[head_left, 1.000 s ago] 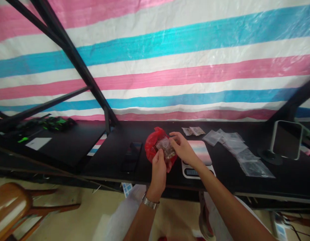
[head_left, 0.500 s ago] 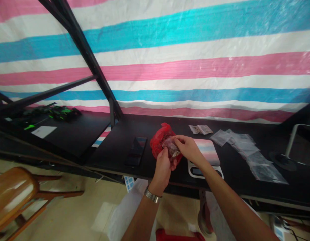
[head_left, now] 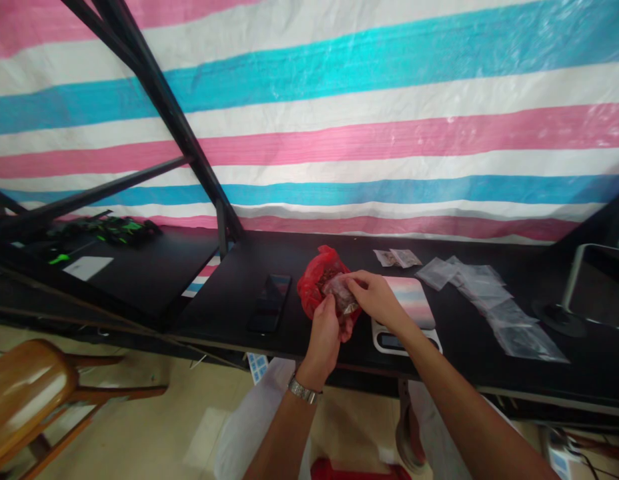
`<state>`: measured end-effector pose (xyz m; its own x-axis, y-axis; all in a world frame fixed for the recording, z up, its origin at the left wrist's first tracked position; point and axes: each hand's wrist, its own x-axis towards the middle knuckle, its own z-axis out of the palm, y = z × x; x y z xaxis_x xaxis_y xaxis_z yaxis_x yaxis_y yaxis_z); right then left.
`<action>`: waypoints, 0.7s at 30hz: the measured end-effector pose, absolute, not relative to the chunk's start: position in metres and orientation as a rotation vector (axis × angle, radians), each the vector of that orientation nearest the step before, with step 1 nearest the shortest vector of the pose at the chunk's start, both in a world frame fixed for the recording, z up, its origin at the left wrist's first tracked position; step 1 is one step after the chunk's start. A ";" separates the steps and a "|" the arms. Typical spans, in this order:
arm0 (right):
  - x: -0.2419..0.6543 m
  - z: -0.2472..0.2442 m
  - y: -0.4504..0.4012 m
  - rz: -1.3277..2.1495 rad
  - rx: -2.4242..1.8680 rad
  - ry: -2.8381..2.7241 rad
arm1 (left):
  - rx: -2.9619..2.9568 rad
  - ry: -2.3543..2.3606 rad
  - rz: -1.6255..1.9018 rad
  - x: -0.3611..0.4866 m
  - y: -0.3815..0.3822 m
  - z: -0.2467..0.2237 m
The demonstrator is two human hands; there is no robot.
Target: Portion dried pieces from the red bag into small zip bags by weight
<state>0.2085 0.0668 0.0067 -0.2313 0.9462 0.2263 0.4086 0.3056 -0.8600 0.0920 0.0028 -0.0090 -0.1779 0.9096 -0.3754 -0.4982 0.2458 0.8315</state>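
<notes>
A small clear plastic bag (head_left: 340, 295) holding brownish contents is sitting between both hands, pressed against a crumpled red plastic bag (head_left: 316, 283). The left hand (head_left: 323, 338) is closed around the red bag from below, while the right hand (head_left: 375, 300) is pinching the clear bag. A digital scale (head_left: 405, 341) is lying just beneath the right hand, and a smartphone (head_left: 269, 303) is lying left of the left hand.

Our inventory: one left hand (head_left: 323, 341) and one right hand (head_left: 377, 300), both gripping a clear packet (head_left: 340, 295) against a red plastic bag (head_left: 314, 283); a phone (head_left: 269, 303) and a digital scale (head_left: 407, 313) lie just beside, on a black table (head_left: 214, 313).
</notes>
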 end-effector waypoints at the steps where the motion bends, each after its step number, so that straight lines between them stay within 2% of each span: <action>1: 0.208 0.006 0.067 0.864 -1.215 -1.781 | 0.482 1.171 1.340 0.091 0.002 -0.009; 13: 0.207 0.004 0.064 1.116 -0.972 -1.494 | 1.076 1.407 1.362 0.073 -0.001 -0.017; 17: 0.217 0.015 0.061 1.093 -0.900 -1.474 | 1.485 1.398 1.518 0.072 -0.003 -0.010; 21: 0.236 0.026 0.057 1.052 -0.876 -1.430 | 1.743 1.393 1.469 0.076 -0.007 -0.003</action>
<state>0.2358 0.0569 0.0260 -0.1234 0.9344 0.3340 -0.0409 0.3315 -0.9426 0.0765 -0.0065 -0.0028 -0.0863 0.8928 0.4421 0.3943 -0.3769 0.8382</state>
